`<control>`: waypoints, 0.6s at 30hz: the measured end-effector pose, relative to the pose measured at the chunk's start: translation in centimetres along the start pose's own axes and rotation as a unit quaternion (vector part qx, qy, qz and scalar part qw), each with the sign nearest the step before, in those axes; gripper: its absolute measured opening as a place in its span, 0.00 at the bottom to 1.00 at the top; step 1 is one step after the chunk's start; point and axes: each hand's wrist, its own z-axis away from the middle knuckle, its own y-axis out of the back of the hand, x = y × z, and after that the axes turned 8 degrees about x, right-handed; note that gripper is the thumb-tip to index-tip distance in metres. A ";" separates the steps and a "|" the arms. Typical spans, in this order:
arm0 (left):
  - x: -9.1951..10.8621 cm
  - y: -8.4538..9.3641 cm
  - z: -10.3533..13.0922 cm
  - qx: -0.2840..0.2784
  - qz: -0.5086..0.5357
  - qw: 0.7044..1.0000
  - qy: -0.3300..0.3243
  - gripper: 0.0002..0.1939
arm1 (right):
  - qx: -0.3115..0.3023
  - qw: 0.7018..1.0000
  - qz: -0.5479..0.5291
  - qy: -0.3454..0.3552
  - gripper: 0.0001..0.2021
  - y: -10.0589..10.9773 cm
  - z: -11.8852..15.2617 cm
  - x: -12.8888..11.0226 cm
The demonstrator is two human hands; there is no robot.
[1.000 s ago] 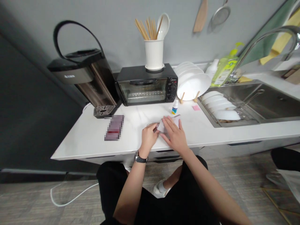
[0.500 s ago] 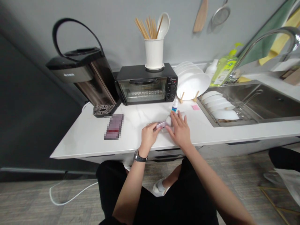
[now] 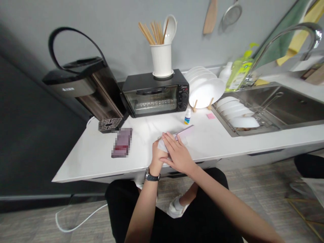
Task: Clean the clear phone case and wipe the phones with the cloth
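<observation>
1. A flat pale pink object (image 3: 186, 131), like a phone or slim case, lay on the white counter (image 3: 222, 138) near its front edge, its far end pointing up and right toward the small dropper bottle (image 3: 187, 116).
2. A white cloth or wipe (image 3: 162, 145) sat over the near end of the pink object, under the two hands.
3. The right hand (image 3: 177, 153) lay flat over the cloth with fingers stretched out, pressing rather than gripping; half a second before, it had been further back on the counter, close to the dropper bottle, so it had drawn back toward the body along the object.
4. The left hand (image 3: 156, 158), with a wristwatch (image 3: 152, 175), was mostly hidden beneath the right one; it seemed to steady the near end, but I cannot tell how its fingers were closed.
5. That back-and-forth shift reads as a wiping stroke across the pink surface, and I judged the wiping to be under way, not finished.
6. Left of the hands a blurred dark rectangle (image 3: 122, 142) lay on the counter.
7. Behind stood a black toaster oven (image 3: 154, 94) bearing a white utensil holder (image 3: 161, 60), with a water dispenser (image 3: 83, 87) to its left.
8. To the right were racked white plates (image 3: 206, 88), a pink sticky note (image 3: 210, 116) and the steel sink (image 3: 278, 108).
</observation>
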 end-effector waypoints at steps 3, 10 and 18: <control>0.4 0.1 0.0 -0.004 0.002 1.000 -0.005 0.11 | 0.031 0.995 0.031 -0.091 0.28 0.0 -0.2 1.2; 0.5 0.1 -0.1 0.001 0.016 1.000 0.010 0.11 | -0.005 0.998 0.020 -0.060 0.30 -0.3 0.0 0.1; 1.1 1.0 -0.3 0.021 0.027 0.999 0.003 0.10 | 0.055 0.987 0.077 -0.128 0.26 0.1 -0.6 3.2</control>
